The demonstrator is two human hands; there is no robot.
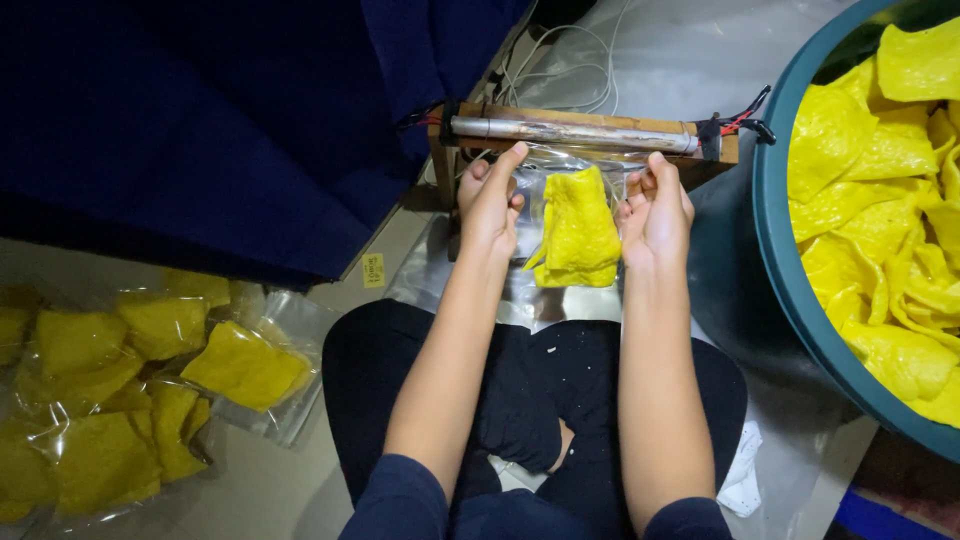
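Observation:
A clear plastic bag of yellow chips hangs between my two hands. My left hand pinches the bag's left top corner and my right hand pinches its right top corner. The open top edge of the bag lies against a metal sealing bar mounted on a wooden frame with wires at both ends. My legs in dark trousers are folded below the bag.
A large teal tub full of loose yellow chips stands at the right. Several filled clear bags of chips lie on the floor at the left. Dark blue cloth hangs at the upper left.

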